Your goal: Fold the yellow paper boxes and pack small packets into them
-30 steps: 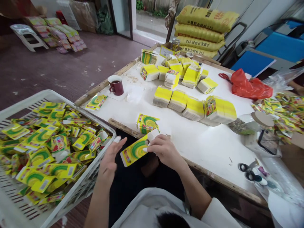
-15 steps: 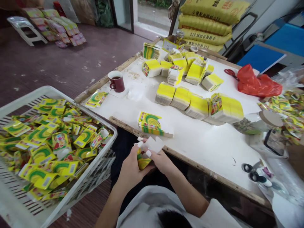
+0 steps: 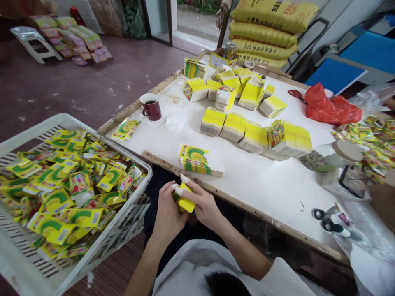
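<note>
While cradling a small yellow carton [image 3: 187, 204] over the lap, just off the near edge of the counter [image 3: 265, 187], working bare-handed and close together. Got left grip [image 3: 168, 210] partly closed, with fingers curled round the carton's left side and thumb near its bottom. Got right grip [image 3: 207, 205] partly closed too, coming in from the right, with fingers laid across the carton's upper part. Call both grasping the same carton. Can't tell exact contact points, being partly hidden behind fingers. Noting white covers on fingertips [image 3: 185, 179] of both hands, close to each other at the far side of the carton.

Just beyond the hands, on the counter: see a stack of flat cartons [image 3: 196, 161] near the edge. To the left: see a white plastic crate [image 3: 63, 118] heaped with yellow-and-green boxes [image 3: 55, 201].

Farther across: see a row of yellow bundles [image 3: 234, 126], with more bundles behind. Also see a dark red mug [image 3: 152, 110] near the left edge, with dark liquid inside. Over right: find a red plastic bag [image 3: 333, 107], with red-handled scissors [image 3: 296, 95] just beside, and a phone [image 3: 354, 181] nearer. Past the counter's far end: see stacked yellow sacks [image 3: 265, 33].
</note>
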`<state>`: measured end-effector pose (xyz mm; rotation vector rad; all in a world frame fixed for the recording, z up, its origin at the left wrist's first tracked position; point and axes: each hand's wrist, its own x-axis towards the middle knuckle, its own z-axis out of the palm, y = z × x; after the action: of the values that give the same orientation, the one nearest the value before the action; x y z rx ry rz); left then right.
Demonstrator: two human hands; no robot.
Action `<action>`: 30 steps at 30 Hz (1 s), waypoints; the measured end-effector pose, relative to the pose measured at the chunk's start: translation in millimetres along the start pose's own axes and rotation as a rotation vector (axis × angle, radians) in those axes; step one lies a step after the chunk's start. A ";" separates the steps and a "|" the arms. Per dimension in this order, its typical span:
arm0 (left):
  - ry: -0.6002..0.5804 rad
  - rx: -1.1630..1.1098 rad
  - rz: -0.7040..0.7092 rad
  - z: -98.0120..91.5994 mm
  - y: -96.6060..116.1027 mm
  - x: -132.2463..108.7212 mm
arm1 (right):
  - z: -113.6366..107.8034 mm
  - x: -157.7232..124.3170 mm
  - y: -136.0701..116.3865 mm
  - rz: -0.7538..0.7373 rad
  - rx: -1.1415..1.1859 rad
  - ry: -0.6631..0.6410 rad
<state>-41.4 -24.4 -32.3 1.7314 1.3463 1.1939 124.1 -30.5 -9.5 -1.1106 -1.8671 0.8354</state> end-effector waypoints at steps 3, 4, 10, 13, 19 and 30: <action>-0.064 0.077 -0.024 -9.5 -1.8 1.7 | -6.0 1.2 7.7 -0.024 -0.077 -0.014; -0.095 0.089 -0.028 -13.6 -2.8 2.2 | -9.5 2.3 9.0 -0.022 -0.103 -0.069; -0.257 0.091 -0.020 -32.7 -3.9 8.9 | -40.6 12.6 3.9 0.008 -0.103 -0.342; -0.253 0.043 -0.046 -32.4 0.8 14.2 | -45.7 16.8 1.5 -0.032 -0.023 -0.354; -0.160 -0.009 -0.072 -23.2 5.2 19.5 | -27.2 14.4 9.7 0.052 -0.035 -0.246; 0.533 -0.659 -0.244 -19.9 7.7 21.3 | -27.6 32.7 25.3 0.171 -0.260 0.259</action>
<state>-55.4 -7.0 -11.9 0.7937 1.1970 1.7701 148.0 13.0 -8.0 -1.4823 -1.7117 0.5188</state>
